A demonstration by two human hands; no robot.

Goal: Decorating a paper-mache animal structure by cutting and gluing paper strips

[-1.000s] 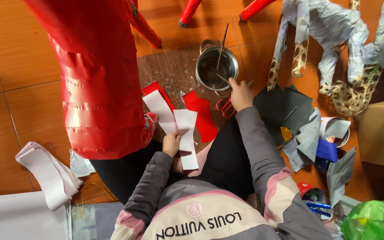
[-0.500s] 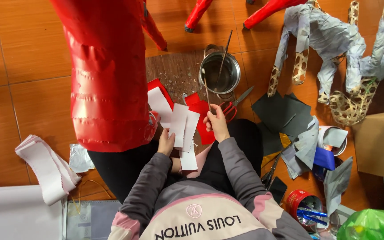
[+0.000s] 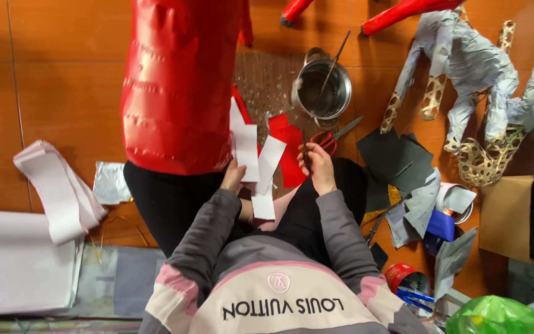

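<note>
My left hand [image 3: 232, 177] holds a bunch of white paper strips [image 3: 248, 150] upright over my lap, beside a big red paper-covered form [image 3: 179, 83]. Close to the strips on their right, my right hand [image 3: 317, 166] is shut on a thin dark stick [image 3: 305, 143] that points away from me. A red paper piece [image 3: 290, 156] lies on the floor between the two hands. Red-handled scissors [image 3: 329, 140] lie just beyond my right hand. Further off stands a metal pot [image 3: 323, 93] with another thin stick leaning in it.
Dark grey sheets [image 3: 397, 159] and silvery scraps lie to the right, with a blue object [image 3: 441, 225] and a red tub [image 3: 403, 276]. Woven bamboo frames partly covered in grey paper [image 3: 477, 74] fill the far right. White paper rolls [image 3: 50, 192] lie at the left.
My right hand came back from beside the pot to my lap, now carrying a thin stick. The white strips in my left hand stayed nearly in place.
</note>
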